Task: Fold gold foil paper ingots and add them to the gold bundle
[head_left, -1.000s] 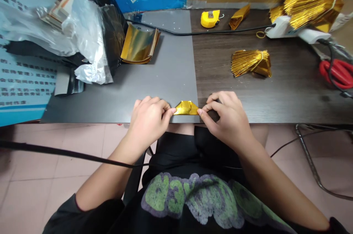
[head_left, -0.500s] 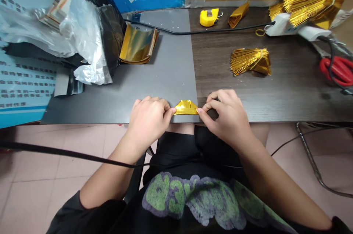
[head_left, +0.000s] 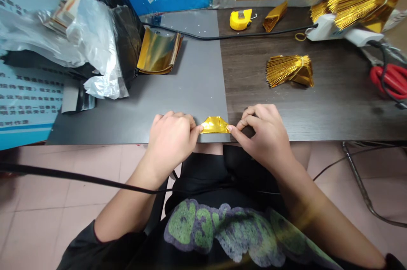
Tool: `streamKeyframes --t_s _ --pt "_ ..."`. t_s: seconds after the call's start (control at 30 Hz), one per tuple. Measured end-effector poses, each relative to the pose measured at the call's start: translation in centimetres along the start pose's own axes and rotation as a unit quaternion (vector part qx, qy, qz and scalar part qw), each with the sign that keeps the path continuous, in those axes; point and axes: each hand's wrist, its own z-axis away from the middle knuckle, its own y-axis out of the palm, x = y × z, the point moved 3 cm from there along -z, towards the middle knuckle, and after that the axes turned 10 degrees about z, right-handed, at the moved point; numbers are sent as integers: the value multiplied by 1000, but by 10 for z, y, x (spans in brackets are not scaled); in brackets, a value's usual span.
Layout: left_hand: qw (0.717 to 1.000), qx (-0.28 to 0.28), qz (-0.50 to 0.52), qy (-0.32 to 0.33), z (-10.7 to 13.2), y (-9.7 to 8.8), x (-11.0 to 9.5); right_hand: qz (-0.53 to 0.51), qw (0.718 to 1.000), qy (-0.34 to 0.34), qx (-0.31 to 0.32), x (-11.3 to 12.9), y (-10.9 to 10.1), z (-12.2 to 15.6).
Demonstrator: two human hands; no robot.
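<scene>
A small piece of shiny gold foil paper (head_left: 215, 124), folded into a low trapezoid with slanted upper corners, lies at the table's front edge. My left hand (head_left: 174, 134) pinches its left end between thumb and curled fingers. At the opposite end, my right hand (head_left: 264, 132) is closed the same way, thumb and forefinger on the right corner. Beyond my hands, to the left, sits a curved stack of gold foil sheets (head_left: 159, 51). A fanned bundle of folded gold paper (head_left: 289, 70), tied with a band, rests to the right.
A yellow tape measure (head_left: 241, 20) and a folded gold piece (head_left: 275, 16) are at the back. A black cable runs across to a white power strip (head_left: 324, 28). Red-handled scissors (head_left: 389, 81) lie far right. Plastic bags (head_left: 95, 41) crowd the left.
Both hands stay at the ends of the gold foil paper. The foil's front strip now looks flatter, its crease line less distinct. The view has shifted slightly.
</scene>
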Motion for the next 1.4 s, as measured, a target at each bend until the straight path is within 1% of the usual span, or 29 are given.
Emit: streamKeyframes --t_s 0.07,0.17,0.27,0.37,0.47,0.57,0.6,0.67,0.77,0.87,0.93,1.0,1.07,1.2,1.33,1.4 --pt "1000 11 1 -12 0 -1 -1 -4 1000 1 0 -1 1 1" --pt "1000 3 18 -15 -1 1 2 -9 1000 2 -3 -1 1 2" --pt "997 -18 76 -10 -3 5 11 -13 1000 3 -4 -2 0 3" --pt "990 -41 136 -27 -6 8 20 -8 1000 -11 10 -5 1 3" --pt "986 -45 159 -35 -7 10 22 15 999 -27 10 -3 2 5" --pt "985 -48 165 -31 -7 10 20 46 997 -39 -47 10 -3 7" --pt "984 -50 167 -29 -6 10 19 50 995 -51 -71 17 -6 8" --pt "984 -52 171 -28 -6 9 19 45 991 -89 -87 35 -11 10" --pt "983 -51 175 -26 -5 10 19 35 990 -115 -69 59 -13 13" --pt "983 -56 176 -20 -4 11 19 45 988 -146 -4 75 -1 19" --pt "982 -62 178 -17 -4 12 20 79 986 -139 39 77 11 23" --pt "982 -67 178 -15 -4 13 21 108 983 -136 57 75 21 26" --pt "982 -69 177 -12 -4 13 22 123 981 -137 59 72 25 29" --pt "982 -69 177 -5 -4 14 26 133 980 -138 48 70 26 31" --pt "978 -101 184 -10 -3 15 31 134 981 -135 42 70 26 31" --pt "975 -118 191 0 -1 15 34 133 981 -134 36 70 27 30"
